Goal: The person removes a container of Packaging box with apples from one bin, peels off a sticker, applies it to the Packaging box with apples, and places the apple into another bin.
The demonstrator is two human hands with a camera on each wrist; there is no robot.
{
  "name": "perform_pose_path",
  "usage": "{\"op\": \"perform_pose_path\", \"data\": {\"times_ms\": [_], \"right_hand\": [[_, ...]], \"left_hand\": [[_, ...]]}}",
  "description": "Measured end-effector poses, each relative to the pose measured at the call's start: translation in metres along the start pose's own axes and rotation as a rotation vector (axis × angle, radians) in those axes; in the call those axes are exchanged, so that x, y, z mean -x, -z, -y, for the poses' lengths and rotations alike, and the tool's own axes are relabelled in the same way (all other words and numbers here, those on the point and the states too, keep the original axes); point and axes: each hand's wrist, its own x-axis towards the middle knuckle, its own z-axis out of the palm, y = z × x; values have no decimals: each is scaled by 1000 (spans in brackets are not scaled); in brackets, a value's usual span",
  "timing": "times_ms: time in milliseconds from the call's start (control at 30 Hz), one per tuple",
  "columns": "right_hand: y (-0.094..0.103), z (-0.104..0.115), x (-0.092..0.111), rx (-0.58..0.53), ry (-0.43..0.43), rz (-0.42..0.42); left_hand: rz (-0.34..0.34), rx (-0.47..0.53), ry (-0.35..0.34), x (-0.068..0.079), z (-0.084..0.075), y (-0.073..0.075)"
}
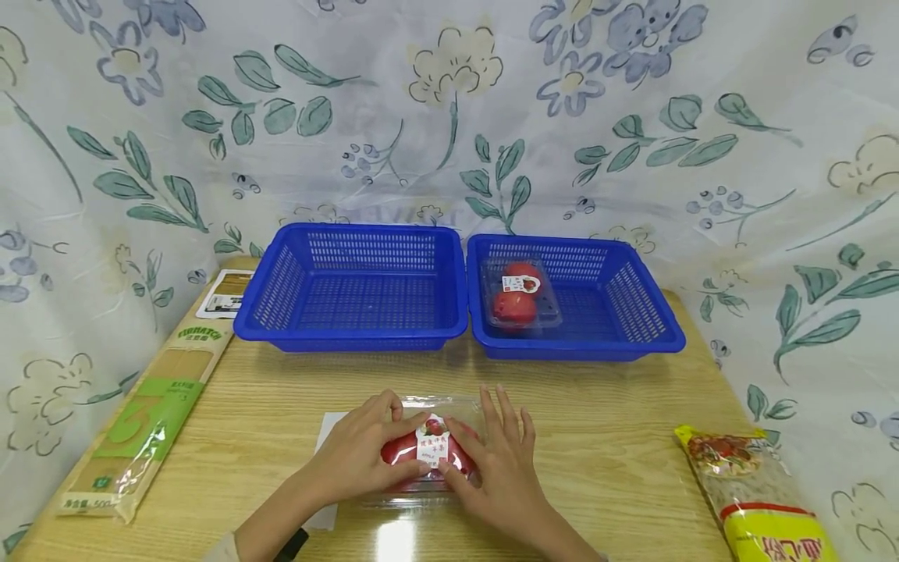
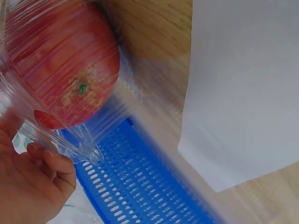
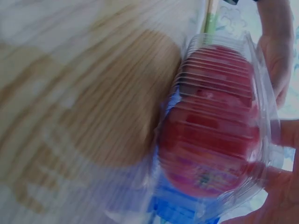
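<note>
Between my hands lies a clear plastic box (image 1: 437, 499) holding rounded red fruit (image 1: 400, 450), with an apple-pictured label (image 1: 431, 443) across its lid. My left hand (image 1: 354, 453) comes in from the left, its thumb and forefinger pressing the label's left side while the other fingers bend at the box. From the right, my right hand (image 1: 502, 468) lays its thumb and forefinger on the label, with the other fingers stretched over the box's right end. In the left wrist view a red fruit (image 2: 65, 60) shows through the ribbed plastic; the right wrist view shows red fruit (image 3: 210, 126) in the box.
A white paper (image 1: 325, 517) lies partly under my left forearm. Behind stand two blue baskets, a left basket (image 1: 351, 343) and a right basket (image 1: 583, 351) containing a box of red fruit (image 1: 516, 307). A noodle pack (image 1: 151, 414) lies left, a yellow-ended bag (image 1: 755, 492) right.
</note>
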Motion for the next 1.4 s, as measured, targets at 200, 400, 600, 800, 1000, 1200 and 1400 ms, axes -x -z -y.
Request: {"op": "perform_pose_path", "data": {"times_ms": [200,400,600,800,1000,1200,1400], "right_hand": [[0,-4,3,-44,-7,-32],[0,-11,4,-43,88,-113],[4,-19,5,18,309,-208],[8,-22,11,38,471,-251],[11,-20,22,-12,493,-217],[22,-15,26,-322,-2,24],[27,-20,14,-690,-463,341]], "left_hand": [[33,132,41,2,5,3],[24,188,71,5,4,4],[22,187,107,5,2,4],[34,179,124,6,0,4],[5,160,100,10,1,3],[-108,95,214,24,4,3],[-49,172,468,39,3,5]]}}
